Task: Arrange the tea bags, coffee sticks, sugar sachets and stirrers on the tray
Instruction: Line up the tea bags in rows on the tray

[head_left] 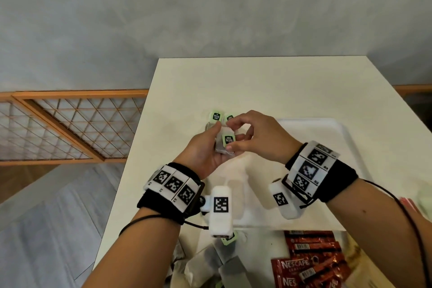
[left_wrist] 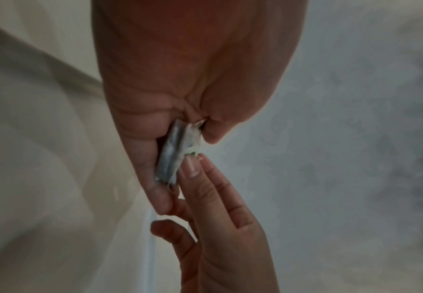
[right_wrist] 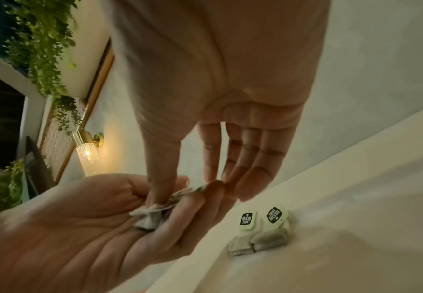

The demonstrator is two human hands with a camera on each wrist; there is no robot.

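Note:
My left hand [head_left: 205, 152] lies palm up above the white tray [head_left: 327, 138] and holds a grey tea bag [head_left: 225, 141] with a green tag. My right hand [head_left: 257, 138] pinches that bag from above with thumb and forefinger. In the left wrist view the tea bag [left_wrist: 172, 154] shows edge-on between my left fingers, with a right fingertip [left_wrist: 190, 168] on it. In the right wrist view my thumb presses on the tea bag [right_wrist: 152, 216]. Two more tea bags [head_left: 216, 116] [right_wrist: 258, 239] lie side by side by the tray's far left corner.
Red coffee sticks [head_left: 313, 257] lie in a heap at the near right. Several loose tea bags [head_left: 210, 262] lie at the near edge. The white table [head_left: 257, 82] ends at the left, where a wooden lattice rail [head_left: 70, 124] stands below.

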